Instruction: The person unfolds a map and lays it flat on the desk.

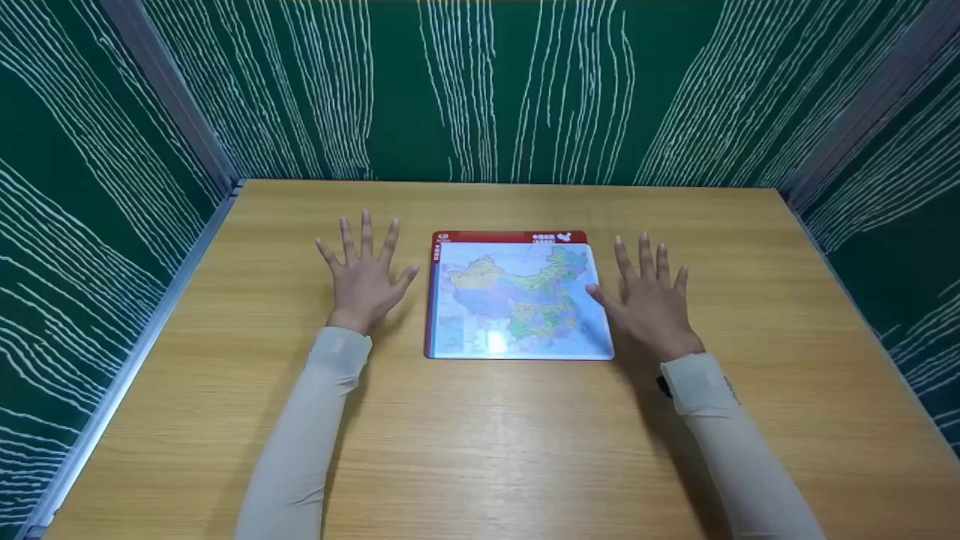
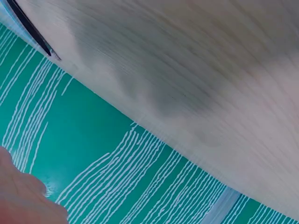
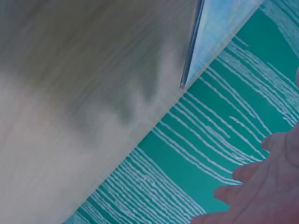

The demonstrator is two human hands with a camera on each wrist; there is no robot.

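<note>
Head: wall behind table, glare perhaps veiling map

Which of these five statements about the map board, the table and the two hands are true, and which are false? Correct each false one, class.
1. The map board lies on the wooden table. True.
2. The left hand and the right hand both have spread fingers. True.
3. The left hand grips the map board. False: it is beside the map board, holding nothing.
4. A wide red band runs along the map board's near edge. False: the red band is along its far edge.
5. In the head view, the right thumb overlaps the map board. True.
</note>
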